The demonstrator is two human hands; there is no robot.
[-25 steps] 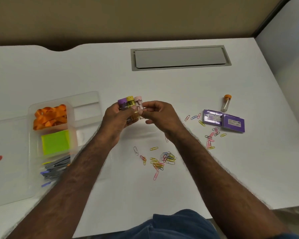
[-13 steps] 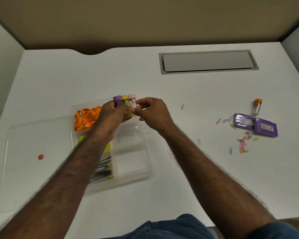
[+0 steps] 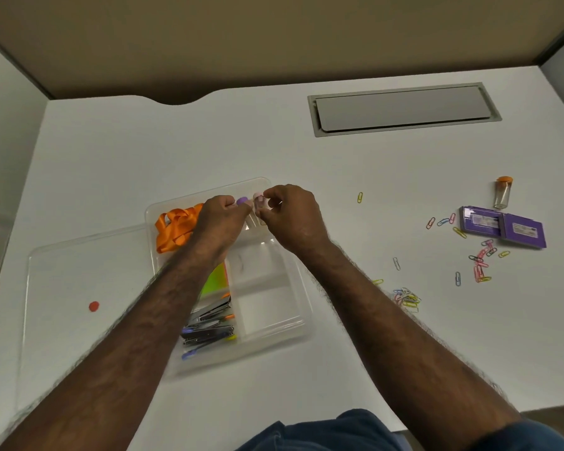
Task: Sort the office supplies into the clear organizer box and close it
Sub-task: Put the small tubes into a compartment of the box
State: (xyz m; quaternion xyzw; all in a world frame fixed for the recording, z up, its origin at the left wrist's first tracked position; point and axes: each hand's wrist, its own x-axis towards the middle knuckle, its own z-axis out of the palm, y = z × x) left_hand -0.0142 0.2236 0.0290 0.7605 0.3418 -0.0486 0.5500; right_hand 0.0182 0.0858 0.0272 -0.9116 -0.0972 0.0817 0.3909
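Since a second ago the small capped vials, then held above the bare counter [image 3: 339,353], have been carried left and are now held over the far right compartment of the clear organizer box [image 3: 302,333]. The purple-capped vial [image 3: 242,200] is grasped in the curled fingers of the left hand [image 3: 222,219]; the pink-capped vial [image 3: 258,199] is pinched by the right hand [image 3: 290,216]. A yellow cap seen earlier is now hidden. By this the vials are judged about to be set down. The box is thin, glossy, transparent plastic with dividers; its flat lid [image 3: 79,288] lies open at left. Inside are a satiny orange ribbon [image 3: 175,227], a matte green sticky-note pad [image 3: 216,279] and metal clips [image 3: 209,323]. Wiry coloured paper clips [image 3: 407,297], an orange-capped vial [image 3: 503,196] and purple staple boxes [image 3: 502,226] are yet to be sorted at right
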